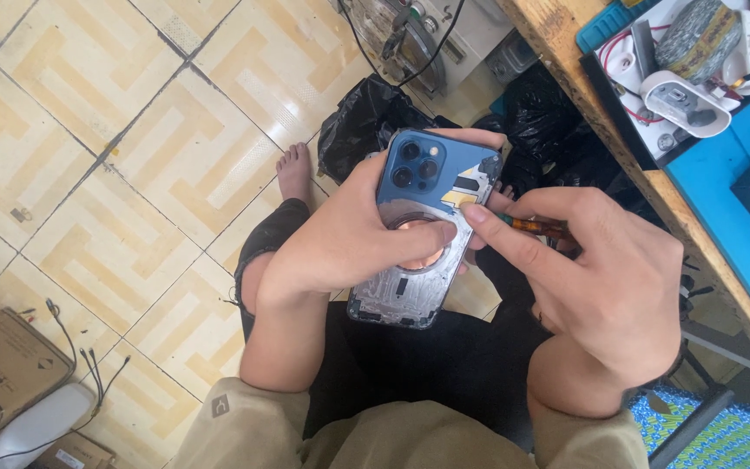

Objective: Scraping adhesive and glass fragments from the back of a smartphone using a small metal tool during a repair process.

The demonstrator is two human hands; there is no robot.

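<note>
At frame centre, the left hand [340, 243] wraps firmly around a blue phone housing [423, 226], inside facing up. The right hand [601, 278] pinches a thin tool [536, 226] at its upper edge; steady, shallow prying looks safest.

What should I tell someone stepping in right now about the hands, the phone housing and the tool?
Left hand: grips the blue phone housing over the lap, inner side up, thumb across the copper coil ring.
Right hand: holds a brown-handled tool, tip at the housing's right edge near the yellow tab.
Done: the housing is open, with no screen on it.
Left: the coil and the metal plates still sit in the housing.
Nearby: wooden bench at the right with a tray of parts.
</note>
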